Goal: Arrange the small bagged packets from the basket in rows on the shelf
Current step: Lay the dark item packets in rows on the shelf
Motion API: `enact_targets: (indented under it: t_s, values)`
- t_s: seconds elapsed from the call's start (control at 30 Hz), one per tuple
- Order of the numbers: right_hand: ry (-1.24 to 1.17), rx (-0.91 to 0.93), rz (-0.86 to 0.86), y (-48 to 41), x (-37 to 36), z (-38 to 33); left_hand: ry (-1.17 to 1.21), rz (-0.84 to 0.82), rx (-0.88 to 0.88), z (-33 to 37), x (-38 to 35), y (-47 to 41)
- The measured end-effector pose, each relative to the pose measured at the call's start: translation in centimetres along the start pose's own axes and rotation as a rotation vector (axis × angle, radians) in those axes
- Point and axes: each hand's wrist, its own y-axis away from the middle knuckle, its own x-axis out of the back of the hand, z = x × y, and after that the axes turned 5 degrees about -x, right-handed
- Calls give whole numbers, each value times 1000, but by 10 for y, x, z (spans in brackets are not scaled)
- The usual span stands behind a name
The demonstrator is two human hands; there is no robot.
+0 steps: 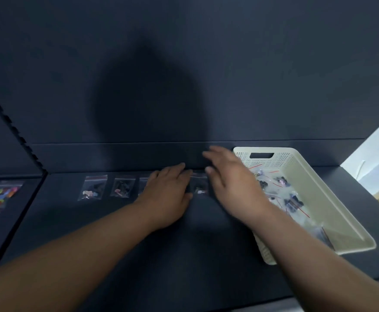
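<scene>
A row of small clear packets with red zip strips lies along the back of the dark shelf (pixel 116 233): one packet (pixel 92 188), a second (pixel 123 187), a third partly hidden under my left hand, and a fourth (pixel 200 184) between my hands. My left hand (pixel 168 194) lies flat on the shelf, fingers straight, over the third packet and touching the fourth one's left edge. Blurred, my right hand (pixel 231 183) hovers with its fingers spread just right of the fourth packet. A cream perforated basket (pixel 332 210) at the right holds several more packets (pixel 280 190).
The shelf's dark back wall (pixel 184 75) rises right behind the row. A neighbouring shelf section at the left carries bags of colourful pieces (pixel 0 195). A notched upright (pixel 10 129) divides the sections. The shelf's right end (pixel 350 176) lies past the basket.
</scene>
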Motion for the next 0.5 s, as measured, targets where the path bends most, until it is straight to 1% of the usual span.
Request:
enact_targets:
  t_s: [0.07,0.13,0.23,0.37,0.4,0.43,0.5]
  values:
    - [65,-38,65,-2,24,17,25,48,-18,12,9,-9]
    - [147,-155,19,3,41,43,58,66,-44,27,13,-18]
    - [252,-338,-212,12,50,84,90,50,-89,54,10,-32]
    - [267,-442,-606,23,43,121,73,-24,-146,87,-4,-50]
    - [280,-449,-670,24,40,128,72,-48,-149,92,-9,-53]
    - [296,-442,-682,24,36,135,74,-69,-144,96,-14,-56]
    - [304,-391,-606,21,31,147,78,-89,-114,101,-20,-60]
